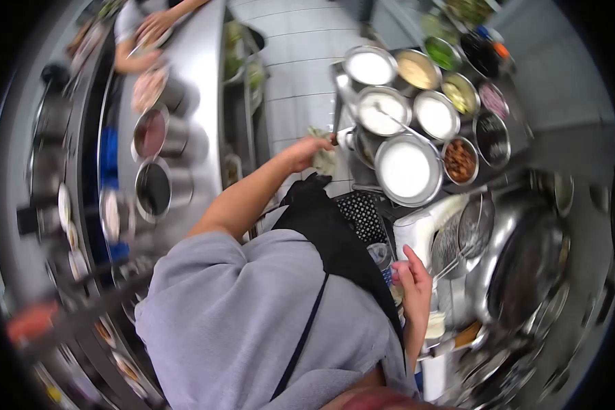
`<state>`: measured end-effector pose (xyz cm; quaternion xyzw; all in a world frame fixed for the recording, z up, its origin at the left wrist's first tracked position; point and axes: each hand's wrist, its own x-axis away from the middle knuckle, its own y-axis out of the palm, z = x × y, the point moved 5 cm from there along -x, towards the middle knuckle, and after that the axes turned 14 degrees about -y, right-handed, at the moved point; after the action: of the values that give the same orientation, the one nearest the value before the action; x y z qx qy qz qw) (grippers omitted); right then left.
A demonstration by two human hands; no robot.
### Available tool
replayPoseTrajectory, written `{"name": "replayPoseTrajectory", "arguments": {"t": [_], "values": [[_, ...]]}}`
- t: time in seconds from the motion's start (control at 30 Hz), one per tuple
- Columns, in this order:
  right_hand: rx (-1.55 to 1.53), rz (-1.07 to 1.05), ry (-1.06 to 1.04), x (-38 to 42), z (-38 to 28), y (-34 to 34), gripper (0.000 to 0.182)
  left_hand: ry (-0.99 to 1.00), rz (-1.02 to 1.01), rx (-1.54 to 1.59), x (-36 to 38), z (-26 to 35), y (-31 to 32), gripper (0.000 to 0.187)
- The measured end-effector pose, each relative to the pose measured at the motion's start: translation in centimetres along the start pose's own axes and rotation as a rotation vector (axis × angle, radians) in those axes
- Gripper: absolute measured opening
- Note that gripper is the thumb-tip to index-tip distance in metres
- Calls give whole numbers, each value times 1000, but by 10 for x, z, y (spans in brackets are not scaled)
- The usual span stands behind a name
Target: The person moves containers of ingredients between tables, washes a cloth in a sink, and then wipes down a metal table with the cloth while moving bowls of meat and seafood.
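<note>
My left hand [309,152] reaches forward beside the pot cart, its fingers closed on a pale, crumpled cloth [325,161] that hangs below them. A short brown handle [333,139] shows right at these fingertips, by the cart's near edge. Close by stand a large pot of white contents [408,168] and another white-filled pot [383,110] with a ladle [398,121] across it. My right hand [415,279] is raised at my side, fingers apart and slightly bent, holding nothing. Nearest to it are a wire strainer [447,244] and a white cylindrical container [412,239].
A bowl of brown chunks [460,161] and other filled bowls crowd the cart. At right sits a large dark wok [528,270]. Along the left runs a steel counter [201,102] with metal pots, where another person's hands [154,31] work. Tiled floor [297,89] lies between.
</note>
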<state>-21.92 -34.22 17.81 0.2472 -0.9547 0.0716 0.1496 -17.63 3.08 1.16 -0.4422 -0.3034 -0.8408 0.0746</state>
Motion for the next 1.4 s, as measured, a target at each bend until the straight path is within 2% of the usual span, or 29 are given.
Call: {"name": "replayPoseTrajectory", "arguments": {"t": [0.13,0.2,0.27,0.4,0.53,0.63,0.67,0.73,0.77,0.8,0.83,0.9,0.93,1.03,1.13,1.23,1.3,1.4], "values": [[211,-271,-86,-9,-20,-15,48,67,154,18,37,-70,0,55],[369,-417,-146,-26,-32,-2,47,40,175,3,40,-105,-16,54],[443,-550,-262,-40,-52,33,44,83,279,21,61,-128,-29,50],[519,-773,-596,-59,-74,128,38,266,360,-88,105,-153,-45,43],[511,-996,-701,-61,-90,250,38,377,541,-157,142,-167,-66,29],[499,-1104,-781,-76,-67,341,42,447,793,-537,176,-162,-80,29],[468,-1102,-825,-83,-55,370,43,556,786,-597,190,-156,-78,29],[517,-1120,-685,-99,-37,421,47,683,837,-752,213,-142,-78,28],[498,-1058,-682,-111,-26,445,48,748,864,-827,219,-135,-81,28],[480,-996,-678,-124,-13,466,48,797,817,-915,217,-127,-84,43],[462,-933,-671,-125,-15,481,49,844,820,-980,214,-119,-92,43],[420,-923,-398,-129,-22,497,49,941,816,-1096,203,-112,-102,44],[333,-885,-330,-130,-24,504,43,994,814,-1094,203,-110,-103,44],[318,-868,-222,-137,-34,521,36,848,766,-1108,210,-107,-98,44],[400,-969,-209,-151,-42,540,32,894,835,-1006,209,-111,-102,46],[465,-1045,-164,-151,-47,552,22,786,808,-1041,216,-106,-99,47],[476,-1087,-165,-151,-43,557,18,875,886,-1038,210,-108,-101,46],[410,-993,-231,-153,-36,556,13,901,923,-1046,207,-111,-102,45]]}}
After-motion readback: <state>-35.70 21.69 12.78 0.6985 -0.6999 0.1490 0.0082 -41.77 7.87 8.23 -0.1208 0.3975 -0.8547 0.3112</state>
